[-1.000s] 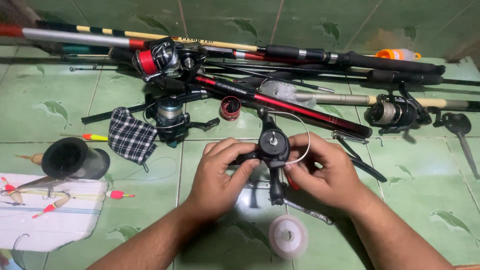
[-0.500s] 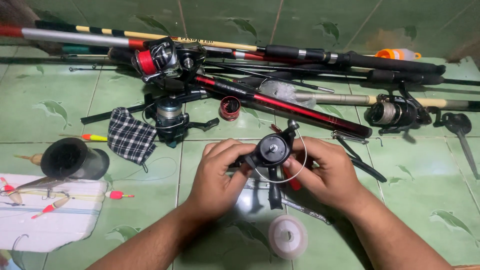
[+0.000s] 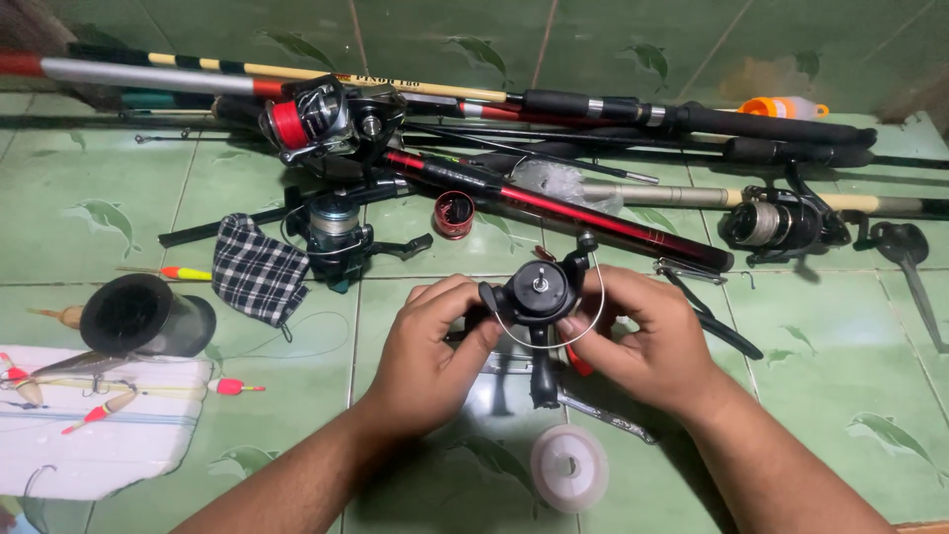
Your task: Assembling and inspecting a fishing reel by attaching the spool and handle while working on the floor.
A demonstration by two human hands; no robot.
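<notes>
Both hands hold a black spinning reel (image 3: 537, 295) just above the green tiled floor, its round spool face turned toward me. My left hand (image 3: 432, 351) grips the reel's left side. My right hand (image 3: 647, 336) holds the right side by the wire bail, with a red-handled tool partly hidden under its fingers. A clear spool of fishing line (image 3: 569, 467) lies on the floor just below the reel. Thin line loops around the reel's front.
Several fishing rods (image 3: 554, 203) and reels lie across the floor beyond my hands, one reel with a red spool (image 3: 297, 124). A checked cloth (image 3: 259, 277), a black cup (image 3: 138, 316), floats on white paper (image 3: 89, 425), a small red spool (image 3: 454, 214) and black pliers (image 3: 707, 311) lie nearby.
The reel's rotor and bail have turned in my hands, the bail arm swinging from top centre to the upper right. Both hands stay in the same place.
</notes>
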